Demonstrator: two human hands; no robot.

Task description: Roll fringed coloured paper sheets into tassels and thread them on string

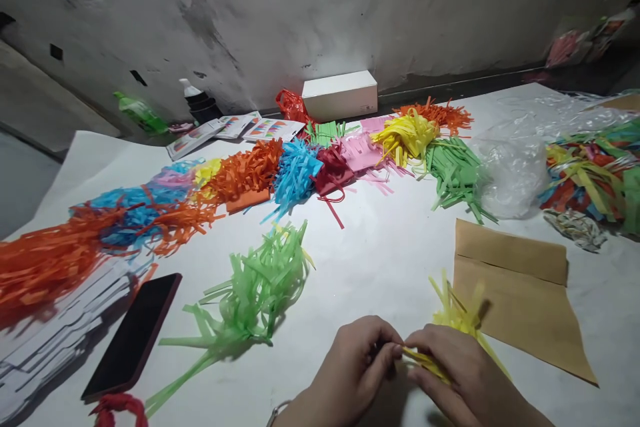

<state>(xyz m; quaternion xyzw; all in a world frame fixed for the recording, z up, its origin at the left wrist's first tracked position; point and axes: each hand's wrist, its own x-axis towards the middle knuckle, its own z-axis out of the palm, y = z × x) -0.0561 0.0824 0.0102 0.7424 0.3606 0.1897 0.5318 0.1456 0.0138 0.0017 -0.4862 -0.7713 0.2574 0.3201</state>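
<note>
Hands: left hand and right hand low at the near edge, fingertips meeting, both closed in a pinch on one yellow paper tassel.
Yellow paper tassel: pinched at its neck between the two hands, fringe fanning up and right, tips over the edge of the brown paper sheet.
Step in hand: by the look of it, twisting or binding the tassel's neck; fringe already cut.
Next move: likely calls for a firm pinch at the neck by one hand while the other turns or wraps, without crushing the thin strips.
Near left: light green tassel lying flat on the tabletop, stem toward the camera; dark phone beside it, face up; red scrap at the bottom edge.
Far row: finished-looking fringes in orange, blue, dark red, pink, yellow and green, touching one another.
Back wall: white box, printed sheets, dark bottle.
Right: clear plastic bag, then a mixed heap of coloured strips.
</note>
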